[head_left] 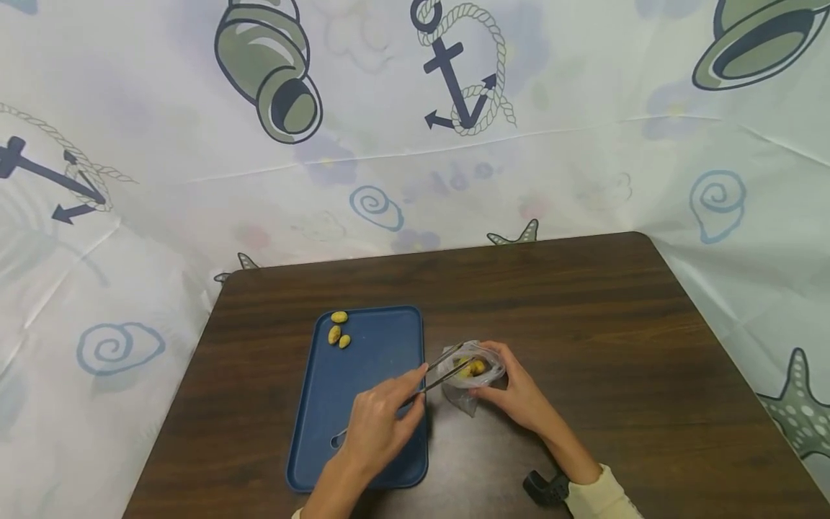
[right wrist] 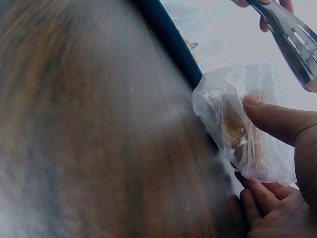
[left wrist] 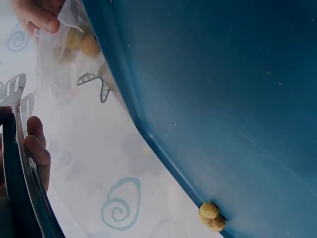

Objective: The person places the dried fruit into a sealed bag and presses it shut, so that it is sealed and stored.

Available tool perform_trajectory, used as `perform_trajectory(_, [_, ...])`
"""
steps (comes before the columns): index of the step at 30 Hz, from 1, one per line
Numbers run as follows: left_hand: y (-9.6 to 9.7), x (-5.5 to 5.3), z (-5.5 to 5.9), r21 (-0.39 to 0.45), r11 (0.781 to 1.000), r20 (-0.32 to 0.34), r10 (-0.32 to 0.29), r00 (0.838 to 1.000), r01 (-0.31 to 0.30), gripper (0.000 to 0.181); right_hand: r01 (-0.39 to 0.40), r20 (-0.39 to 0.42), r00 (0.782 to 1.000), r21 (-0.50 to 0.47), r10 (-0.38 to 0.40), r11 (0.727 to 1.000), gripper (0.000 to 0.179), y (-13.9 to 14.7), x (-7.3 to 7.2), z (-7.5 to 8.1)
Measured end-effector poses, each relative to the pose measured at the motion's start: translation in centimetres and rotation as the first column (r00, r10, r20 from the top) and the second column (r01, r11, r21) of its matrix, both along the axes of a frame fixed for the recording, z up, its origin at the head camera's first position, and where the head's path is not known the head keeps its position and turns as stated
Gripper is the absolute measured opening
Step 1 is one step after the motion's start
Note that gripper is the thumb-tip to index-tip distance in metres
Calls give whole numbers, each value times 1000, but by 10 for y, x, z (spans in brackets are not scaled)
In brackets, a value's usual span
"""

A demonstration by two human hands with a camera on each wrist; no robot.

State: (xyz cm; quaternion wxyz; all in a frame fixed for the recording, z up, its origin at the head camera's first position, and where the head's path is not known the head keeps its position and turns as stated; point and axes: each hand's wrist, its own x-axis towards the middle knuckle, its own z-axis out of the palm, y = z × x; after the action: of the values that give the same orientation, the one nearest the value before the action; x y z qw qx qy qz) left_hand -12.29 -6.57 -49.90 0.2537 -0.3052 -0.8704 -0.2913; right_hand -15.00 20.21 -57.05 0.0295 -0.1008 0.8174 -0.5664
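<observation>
My left hand [head_left: 384,422] grips metal tongs [head_left: 447,376] above the right edge of a blue tray [head_left: 382,349]. The tongs' tips reach over the mouth of a clear plastic bag [head_left: 462,401]. My right hand [head_left: 521,398] holds this bag by its rim, thumb on the near side. Inside the bag lie several yellow-brown rounded pieces [head_left: 477,367]. Slotted ends of the tongs show in both wrist views, with nothing between them in the left one. Three similar oval pieces [head_left: 339,336] rest in the tray's far left corner.
The tray lies on a dark wood-grain table [head_left: 558,310], left of the bag. A patterned cloth [head_left: 570,166] hangs behind the table and at its sides. A black strap device [head_left: 546,489] is at my right wrist, below a pale sleeve.
</observation>
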Motion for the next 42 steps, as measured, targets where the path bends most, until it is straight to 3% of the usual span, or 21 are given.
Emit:
perform_trajectory(8, [-5,-5,3,-45,997,-68,58,996,-61,55,22,14,1000,18,-23,1000,78,-1,-1,1])
perform_trajectory(14, [-12,-5,2,-124,985,-64,114,991,-122,56,14,34,999,26,-15,1000,79,-1,0,1])
perform_trajectory(21, [-20,-8,2,-120,974,-115,180,977,-193,51,6,15,1000,17,-6,1000,78,-1,0,1])
perform_trajectory(31, [-31,-17,3,-137,969,-146,188,971,-208,48,-7,-20,1000,9,7,1000,76,0,1,1])
perform_trajectory(37, [-39,-20,3,-144,965,-140,200,970,-220,47,-16,-13,1000,-2,16,1000,75,0,1,1])
perform_trajectory(42, [-46,-21,3,-154,948,-113,262,958,-277,56,-15,-6,1000,0,15,1000,75,0,0,0])
